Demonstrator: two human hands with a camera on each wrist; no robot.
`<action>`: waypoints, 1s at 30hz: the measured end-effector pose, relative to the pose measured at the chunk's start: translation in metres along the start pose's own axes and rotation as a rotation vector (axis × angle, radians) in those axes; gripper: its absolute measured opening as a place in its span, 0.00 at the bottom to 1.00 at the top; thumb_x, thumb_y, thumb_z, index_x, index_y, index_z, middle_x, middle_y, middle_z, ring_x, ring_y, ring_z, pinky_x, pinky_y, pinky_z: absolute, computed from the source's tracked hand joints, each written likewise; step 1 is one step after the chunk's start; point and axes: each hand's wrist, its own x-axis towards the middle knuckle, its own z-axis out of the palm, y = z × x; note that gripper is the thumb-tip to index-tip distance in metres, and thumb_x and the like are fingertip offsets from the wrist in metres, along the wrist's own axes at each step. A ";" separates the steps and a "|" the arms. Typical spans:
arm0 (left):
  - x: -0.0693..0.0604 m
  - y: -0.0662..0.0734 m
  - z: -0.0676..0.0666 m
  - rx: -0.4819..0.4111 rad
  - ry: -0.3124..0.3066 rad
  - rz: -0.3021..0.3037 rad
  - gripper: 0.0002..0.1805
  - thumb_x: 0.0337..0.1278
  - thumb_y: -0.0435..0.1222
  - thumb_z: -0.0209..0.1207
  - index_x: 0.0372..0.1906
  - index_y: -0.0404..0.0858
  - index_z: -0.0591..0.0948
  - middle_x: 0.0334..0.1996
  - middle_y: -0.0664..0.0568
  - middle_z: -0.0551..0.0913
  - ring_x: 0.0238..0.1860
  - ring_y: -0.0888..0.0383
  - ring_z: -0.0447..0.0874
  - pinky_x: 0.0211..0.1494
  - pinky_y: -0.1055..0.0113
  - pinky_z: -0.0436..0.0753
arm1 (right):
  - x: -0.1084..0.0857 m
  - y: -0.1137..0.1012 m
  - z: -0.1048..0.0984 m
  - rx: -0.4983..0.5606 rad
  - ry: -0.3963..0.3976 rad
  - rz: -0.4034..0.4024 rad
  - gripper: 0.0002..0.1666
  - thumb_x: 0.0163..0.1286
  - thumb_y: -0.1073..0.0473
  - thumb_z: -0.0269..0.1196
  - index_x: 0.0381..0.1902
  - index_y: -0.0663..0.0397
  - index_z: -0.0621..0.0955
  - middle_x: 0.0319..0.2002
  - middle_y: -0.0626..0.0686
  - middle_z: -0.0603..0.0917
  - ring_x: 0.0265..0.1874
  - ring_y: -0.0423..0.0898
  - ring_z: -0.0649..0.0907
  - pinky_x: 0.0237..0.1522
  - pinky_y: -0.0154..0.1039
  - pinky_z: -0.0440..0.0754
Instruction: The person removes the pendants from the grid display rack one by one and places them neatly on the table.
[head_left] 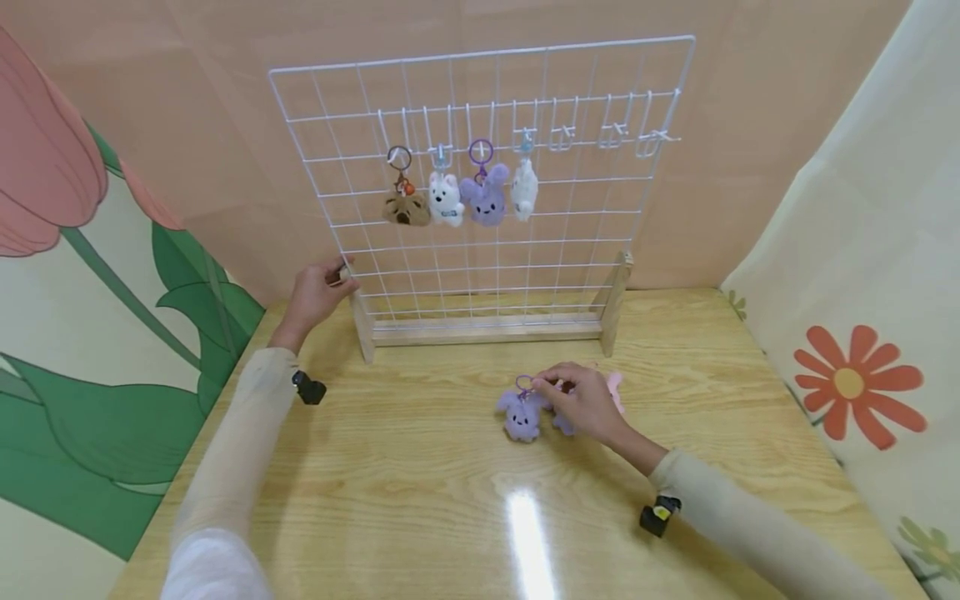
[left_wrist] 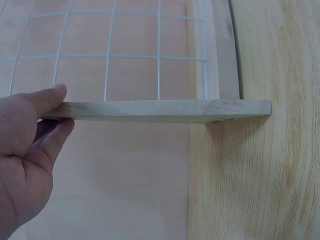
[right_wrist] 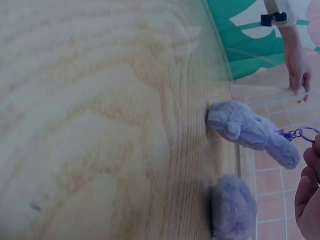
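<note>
At the rack's left end my left hand (head_left: 313,292) pinches the top of a wooden side post (head_left: 363,321); the left wrist view shows thumb and fingers on either face of that post (left_wrist: 165,109). My right hand (head_left: 587,400) pinches the purple ring (right_wrist: 309,132) of a purple plush keychain (head_left: 521,417), just in front of the rack. Partly hidden by the right hand are a second purple plush (head_left: 562,423) and a pink one (head_left: 616,390). In the right wrist view the held plush (right_wrist: 250,127) is beside the other purple plush (right_wrist: 233,207).
A white wire grid rack (head_left: 480,250) stands on a wooden base at the table's back. From its hooks hang a brown plush (head_left: 406,210), a white dog plush (head_left: 447,200), a purple plush (head_left: 489,200) and a white plush (head_left: 524,190). Bare hooks (head_left: 615,133) sit farther right.
</note>
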 end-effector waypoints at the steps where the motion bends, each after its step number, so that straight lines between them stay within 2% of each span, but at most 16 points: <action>1: 0.000 0.000 0.000 -0.003 0.000 0.000 0.27 0.67 0.30 0.65 0.69 0.28 0.74 0.57 0.32 0.82 0.61 0.40 0.82 0.52 0.75 0.85 | 0.002 0.002 0.000 -0.007 -0.004 0.001 0.05 0.70 0.56 0.70 0.39 0.48 0.91 0.37 0.46 0.90 0.25 0.43 0.79 0.24 0.31 0.79; 4: -0.001 0.000 -0.001 -0.011 -0.006 0.004 0.27 0.68 0.30 0.64 0.69 0.26 0.74 0.58 0.31 0.82 0.61 0.39 0.81 0.53 0.74 0.85 | 0.006 0.009 0.000 -0.021 -0.009 -0.006 0.05 0.70 0.56 0.70 0.38 0.49 0.91 0.37 0.47 0.90 0.24 0.44 0.79 0.24 0.31 0.79; 10: 0.000 0.000 -0.001 -0.013 -0.010 0.001 0.28 0.69 0.32 0.64 0.69 0.26 0.73 0.58 0.31 0.81 0.62 0.39 0.81 0.56 0.67 0.86 | 0.013 0.021 0.002 -0.034 -0.006 0.009 0.05 0.71 0.56 0.69 0.38 0.48 0.91 0.38 0.46 0.90 0.24 0.45 0.79 0.21 0.30 0.77; 17: 0.001 0.001 0.000 0.002 -0.002 0.002 0.28 0.68 0.32 0.65 0.69 0.28 0.74 0.56 0.32 0.83 0.61 0.40 0.82 0.55 0.68 0.86 | 0.017 0.026 0.006 -0.035 -0.018 0.012 0.06 0.71 0.54 0.69 0.39 0.47 0.91 0.39 0.46 0.90 0.28 0.43 0.81 0.25 0.31 0.79; 21: 0.001 0.001 0.000 0.014 0.001 0.003 0.27 0.67 0.31 0.65 0.69 0.29 0.75 0.56 0.33 0.83 0.60 0.40 0.82 0.57 0.61 0.86 | 0.020 0.030 0.010 -0.058 -0.020 0.011 0.06 0.71 0.55 0.69 0.38 0.47 0.91 0.38 0.45 0.91 0.28 0.43 0.81 0.24 0.31 0.78; 24: 0.000 0.002 0.000 0.016 0.003 0.002 0.27 0.67 0.30 0.65 0.68 0.28 0.75 0.56 0.32 0.83 0.60 0.39 0.82 0.58 0.55 0.86 | 0.021 0.033 0.012 -0.077 -0.019 0.018 0.05 0.71 0.55 0.70 0.37 0.47 0.91 0.37 0.45 0.90 0.30 0.42 0.81 0.27 0.32 0.79; 30: 0.000 0.003 0.000 0.006 0.007 0.003 0.27 0.67 0.30 0.65 0.68 0.29 0.75 0.57 0.32 0.83 0.60 0.40 0.83 0.57 0.57 0.86 | 0.021 0.034 0.016 -0.133 -0.042 0.040 0.05 0.70 0.54 0.70 0.37 0.46 0.91 0.36 0.44 0.90 0.35 0.42 0.83 0.36 0.37 0.82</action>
